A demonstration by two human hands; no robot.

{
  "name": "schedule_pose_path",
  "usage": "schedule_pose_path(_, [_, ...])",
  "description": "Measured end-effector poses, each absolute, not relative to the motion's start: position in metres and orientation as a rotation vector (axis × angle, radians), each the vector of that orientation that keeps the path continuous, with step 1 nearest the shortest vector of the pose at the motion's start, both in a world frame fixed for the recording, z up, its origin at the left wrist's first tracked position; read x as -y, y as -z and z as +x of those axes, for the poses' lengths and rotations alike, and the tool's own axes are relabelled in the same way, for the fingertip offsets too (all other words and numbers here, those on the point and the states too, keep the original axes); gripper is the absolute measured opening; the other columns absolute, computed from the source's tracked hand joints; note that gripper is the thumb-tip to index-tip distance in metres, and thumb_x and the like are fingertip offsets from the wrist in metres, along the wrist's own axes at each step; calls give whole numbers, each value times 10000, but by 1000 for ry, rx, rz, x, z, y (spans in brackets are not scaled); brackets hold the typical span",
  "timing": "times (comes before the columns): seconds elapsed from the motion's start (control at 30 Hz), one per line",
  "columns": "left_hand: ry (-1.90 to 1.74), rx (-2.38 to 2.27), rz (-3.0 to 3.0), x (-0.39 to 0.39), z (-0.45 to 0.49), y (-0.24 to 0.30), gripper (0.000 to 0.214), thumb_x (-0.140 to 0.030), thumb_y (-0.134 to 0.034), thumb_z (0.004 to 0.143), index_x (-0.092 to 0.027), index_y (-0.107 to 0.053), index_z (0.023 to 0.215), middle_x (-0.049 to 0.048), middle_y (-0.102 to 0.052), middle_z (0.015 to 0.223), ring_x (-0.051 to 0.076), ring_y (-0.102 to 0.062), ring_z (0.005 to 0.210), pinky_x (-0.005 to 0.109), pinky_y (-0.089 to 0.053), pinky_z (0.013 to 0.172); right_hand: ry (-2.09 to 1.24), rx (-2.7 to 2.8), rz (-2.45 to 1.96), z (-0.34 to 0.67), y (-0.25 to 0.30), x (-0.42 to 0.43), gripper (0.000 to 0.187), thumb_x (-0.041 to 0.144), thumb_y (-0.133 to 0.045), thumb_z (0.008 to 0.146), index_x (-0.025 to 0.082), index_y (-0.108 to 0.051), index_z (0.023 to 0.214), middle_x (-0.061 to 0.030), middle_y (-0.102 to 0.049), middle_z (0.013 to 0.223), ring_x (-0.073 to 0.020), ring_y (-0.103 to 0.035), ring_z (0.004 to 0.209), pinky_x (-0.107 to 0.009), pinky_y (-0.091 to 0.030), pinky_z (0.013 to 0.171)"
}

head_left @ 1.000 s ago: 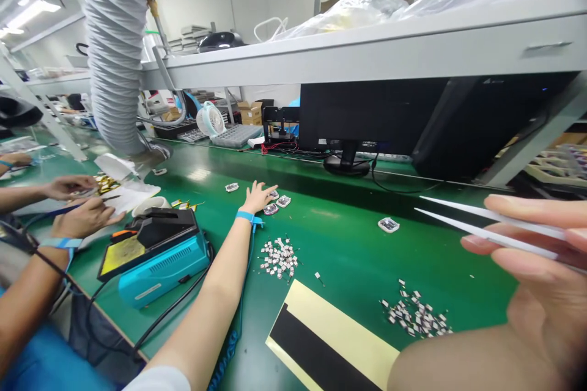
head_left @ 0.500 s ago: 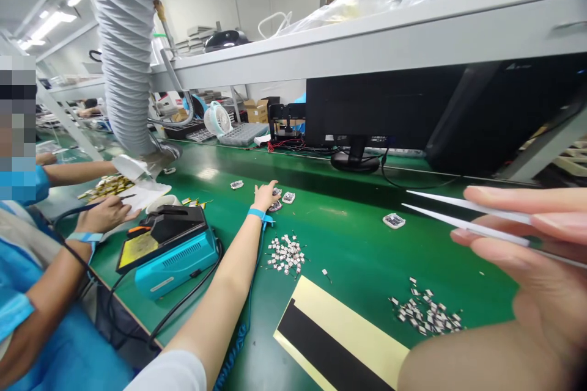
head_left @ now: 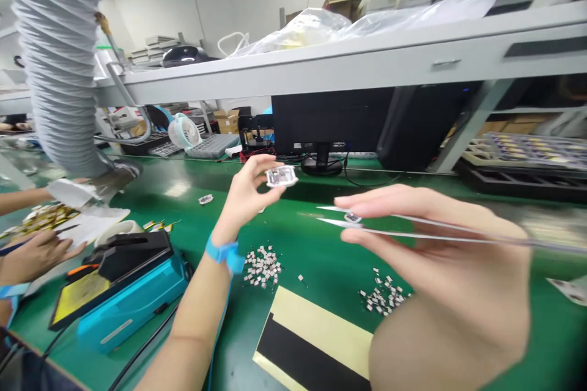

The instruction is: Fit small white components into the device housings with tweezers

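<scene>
My left hand [head_left: 243,195], with a blue strap at the wrist, pinches a small white housing [head_left: 281,176] that has electronics inside. It is lifted above the green bench. White tweezers [head_left: 413,226] are held in my right hand [head_left: 463,275], their tips apart and pointing left, with nothing between them. Beyond the tweezers, another housing [head_left: 353,218] shows on the bench, partly hidden by the fingers. Below my hands lie a pile of small white wired parts [head_left: 263,267] and a second pile of them [head_left: 383,294]. A yellow sheet with a black strip [head_left: 316,324] lies between my forearms.
At left stands a blue soldering station [head_left: 132,305] with a yellow sponge. A co-worker's hands [head_left: 39,256] are beside it. A white duct [head_left: 64,61] hangs there. A monitor [head_left: 330,119] stands at the back under a shelf [head_left: 293,76]. One housing [head_left: 206,199] lies left.
My left hand has picked up a housing from the bench and raised it nearer. My right hand has moved left with the tweezers. The view has swung right.
</scene>
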State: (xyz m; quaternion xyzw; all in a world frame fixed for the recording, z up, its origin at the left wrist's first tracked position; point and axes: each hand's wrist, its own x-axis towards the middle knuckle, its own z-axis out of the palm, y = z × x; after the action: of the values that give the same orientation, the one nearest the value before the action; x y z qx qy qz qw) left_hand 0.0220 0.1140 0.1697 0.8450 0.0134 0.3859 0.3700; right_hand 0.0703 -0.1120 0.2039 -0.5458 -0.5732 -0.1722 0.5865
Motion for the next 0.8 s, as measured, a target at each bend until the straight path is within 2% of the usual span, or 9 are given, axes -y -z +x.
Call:
schedule_pose_path(0.1, [-932, 228, 2054, -65, -10, -185, 471, -97, -624, 674, -159, -421, 1095, 92, -581, 1081, 188, -557, 1021, 271, -483, 861, 335, 1512, -1177, 73, -206, 110, 170, 13, -631, 697, 140, -628, 811, -36, -646, 852, -153, -609, 810, -216, -535, 712])
schedule_pose_path(0.23, [-908, 284, 2117, -40, -34, -188, 515, -51, -631, 651, -168, -435, 1113, 70, -596, 1057, 174, -561, 1010, 233, -486, 855, 287, 1643, -1184, 73, -208, 116, 146, 20, -585, 741, 130, -625, 828, -47, -646, 858, -143, -608, 808, -198, -524, 709])
schedule_pose_path(0.33, [-963, 244, 2168, -38, -39, -188, 497, -57, -632, 656, -182, -465, 1107, 56, -587, 1070, 182, -553, 1016, 247, -483, 865, 249, 1666, -1236, 69, -211, 119, 160, 3, -574, 738, 116, -626, 839, -59, -645, 878, -144, -609, 814, -191, -515, 722])
schedule_pose_path(0.47, [-954, 241, 2249, -38, -40, -188, 452, -127, -644, 688, -197, -496, 1109, 50, -586, 1072, 185, -555, 995, 272, -486, 857, 398, 1597, -1232, 61, -210, 116, 182, -10, -509, 759, 127, -626, 780, -58, -649, 841, -146, -610, 819, -197, -503, 725])
schedule_pose_path(0.57, [-953, 291, 2276, -37, -40, -187, 441, -165, -634, 714, -195, -487, 1128, 51, -588, 1073, 175, -554, 992, 265, -492, 846, 470, 1627, -1268, 61, -206, 116, 186, 22, -486, 784, 144, -626, 794, -54, -648, 854, -137, -611, 823, -175, -495, 727])
schedule_pose_path(0.67, [-962, 271, 2257, -37, -39, -186, 444, -157, -639, 711, -192, -481, 1124, 45, -586, 1079, 166, -561, 989, 253, -487, 858, 373, 1620, -1344, 65, -205, 120, 146, 110, -488, 819, 179, -616, 808, -23, -642, 898, -111, -610, 832, -131, -488, 733])
schedule_pose_path(0.8, [-970, 267, 2245, -37, -38, -186, 438, -153, -645, 703, -182, -489, 1111, 52, -583, 1086, 174, -559, 993, 267, -479, 870, 272, 1601, -1420, 70, -206, 125, 120, 181, -501, 829, 210, -618, 832, -9, -630, 952, -115, -610, 847, -126, -499, 733])
